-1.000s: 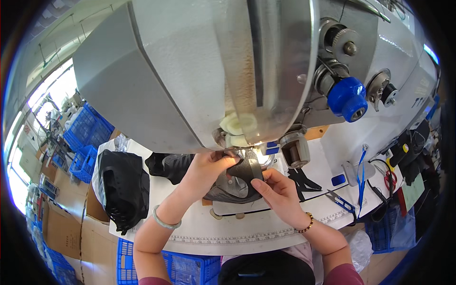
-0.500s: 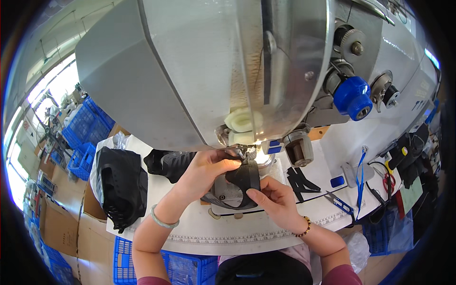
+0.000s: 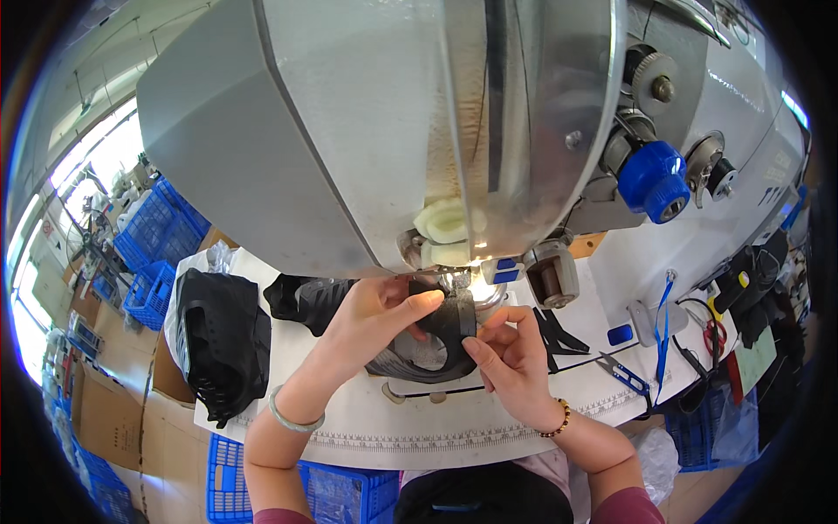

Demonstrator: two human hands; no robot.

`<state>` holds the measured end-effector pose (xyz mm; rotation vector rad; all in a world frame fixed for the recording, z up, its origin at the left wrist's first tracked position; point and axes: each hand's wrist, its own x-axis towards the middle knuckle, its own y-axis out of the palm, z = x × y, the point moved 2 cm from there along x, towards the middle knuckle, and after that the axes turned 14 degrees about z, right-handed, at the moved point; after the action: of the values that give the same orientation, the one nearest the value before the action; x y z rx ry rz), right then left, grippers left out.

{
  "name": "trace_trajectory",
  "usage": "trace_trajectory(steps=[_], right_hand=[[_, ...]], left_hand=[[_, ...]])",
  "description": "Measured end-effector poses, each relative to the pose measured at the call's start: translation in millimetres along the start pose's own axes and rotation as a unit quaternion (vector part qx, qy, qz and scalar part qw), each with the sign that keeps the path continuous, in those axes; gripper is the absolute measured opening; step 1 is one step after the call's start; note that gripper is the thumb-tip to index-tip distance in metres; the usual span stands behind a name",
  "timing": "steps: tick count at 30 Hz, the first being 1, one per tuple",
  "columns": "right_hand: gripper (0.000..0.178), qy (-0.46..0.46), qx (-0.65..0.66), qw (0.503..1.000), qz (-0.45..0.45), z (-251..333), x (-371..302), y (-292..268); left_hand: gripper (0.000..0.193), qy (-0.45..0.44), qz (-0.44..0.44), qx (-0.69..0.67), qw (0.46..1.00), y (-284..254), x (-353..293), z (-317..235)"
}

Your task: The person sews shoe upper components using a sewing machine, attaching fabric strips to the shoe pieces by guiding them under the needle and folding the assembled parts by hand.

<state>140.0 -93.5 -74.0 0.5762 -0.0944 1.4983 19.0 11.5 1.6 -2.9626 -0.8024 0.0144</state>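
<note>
Under the head of a grey sewing machine [image 3: 349, 131] lies a black shoe upper [image 3: 454, 327], its far edge by the lit needle area. A curved band of it bows toward me around an opening. My left hand [image 3: 371, 323] holds its left side close to the needle area, thumb on top; some fingers show through the opening. At its right edge, my right hand [image 3: 515, 354] pinches the material between thumb and fingers. The needle tip is hard to make out. Another black upper [image 3: 316, 301] lies just beyond my left hand.
Stacked black uppers [image 3: 223, 345] stand at the table's left end. On the right are black strips [image 3: 563, 336], thread snips [image 3: 624, 374], a blue cord [image 3: 662, 341] and red-handled scissors [image 3: 716, 336]. A blue crate [image 3: 349, 498] sits below the table's front edge.
The upper has turned and shifted slightly, and its opening shows wider. My left thumb has lifted and straightened. My right hand has moved a little farther away from me along the edge.
</note>
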Motion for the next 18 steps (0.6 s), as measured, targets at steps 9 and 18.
trace_trajectory(steps=[9,18], right_hand=[[0.020,0.026,-0.249,0.966,0.072,-7,0,9],[0.037,-0.034,-0.362,0.898,0.249,35,36,68]], left_hand=[[0.017,-0.047,0.002,0.153,0.987,-17,-22,18],[0.026,0.010,0.060,0.450,0.891,-44,-108,-14]])
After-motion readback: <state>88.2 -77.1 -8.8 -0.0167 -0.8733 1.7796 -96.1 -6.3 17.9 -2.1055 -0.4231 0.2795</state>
